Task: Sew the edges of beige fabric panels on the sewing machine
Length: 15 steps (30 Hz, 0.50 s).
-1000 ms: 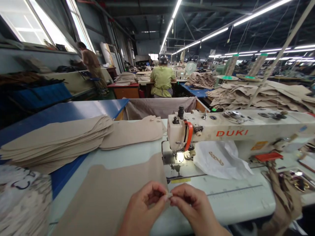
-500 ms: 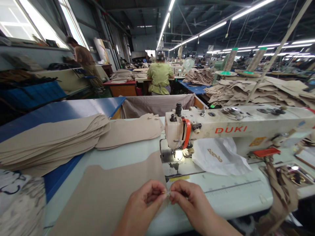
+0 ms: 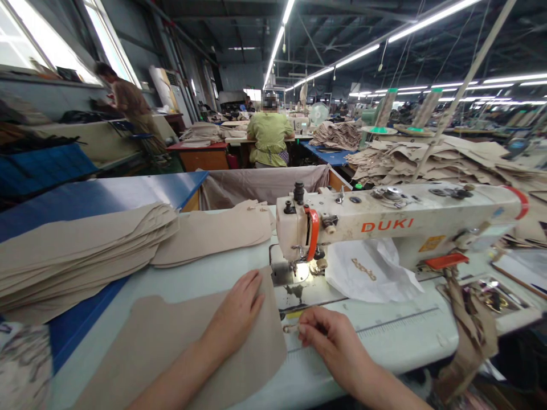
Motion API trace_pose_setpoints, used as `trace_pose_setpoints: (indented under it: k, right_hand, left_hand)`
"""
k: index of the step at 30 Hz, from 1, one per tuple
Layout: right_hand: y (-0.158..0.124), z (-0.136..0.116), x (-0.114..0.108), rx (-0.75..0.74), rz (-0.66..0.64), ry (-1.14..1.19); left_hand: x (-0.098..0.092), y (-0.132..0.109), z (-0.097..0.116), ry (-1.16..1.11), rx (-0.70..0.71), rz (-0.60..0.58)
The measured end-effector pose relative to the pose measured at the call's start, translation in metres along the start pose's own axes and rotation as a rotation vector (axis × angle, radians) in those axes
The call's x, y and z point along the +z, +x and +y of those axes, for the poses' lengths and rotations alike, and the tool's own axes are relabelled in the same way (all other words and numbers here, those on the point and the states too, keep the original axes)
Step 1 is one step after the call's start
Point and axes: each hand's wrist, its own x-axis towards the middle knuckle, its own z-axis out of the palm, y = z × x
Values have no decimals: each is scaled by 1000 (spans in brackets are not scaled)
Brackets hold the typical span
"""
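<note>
Fabric panel (image 3: 171, 326) just beside sewing machine (image 3: 342, 223)

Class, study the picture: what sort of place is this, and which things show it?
Most likely a sewing workshop or factory: a white metal sewing machine lettered DUKI in orange, a flat beige panel under the person's left hand, and a layered stack of long beige pieces farther left.

Left hand (image 3: 239, 310) rests on a beige fabric panel (image 3: 179, 341), fingers toward the sewing machine (image 3: 342, 222) marked DUKI. Right hand (image 3: 331, 339) pinches a small pale piece (image 3: 291, 328) just beside the panel's right edge. 2 beige stacks (image 3: 77, 242) lie beyond, partly on the worktop (image 3: 183, 279). A white sheet (image 3: 384, 279) beneath the machine arm carries small tan pieces (image 3: 363, 269).
</note>
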Motion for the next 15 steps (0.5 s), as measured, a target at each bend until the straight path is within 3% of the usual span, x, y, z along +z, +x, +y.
trace_pose_setpoints:
  k: [5, 9, 15]
  right_hand:
    - [16, 5, -5, 149, -47, 199]
    - [46, -1, 2, 335, -76, 153]
    - [83, 0, 12, 392, -104, 98]
  left_hand:
    - [18, -18, 16, 112, 148, -33]
    - [23, -21, 27, 101, 170, -2]
    - [25, -20, 22, 43, 174, 65]
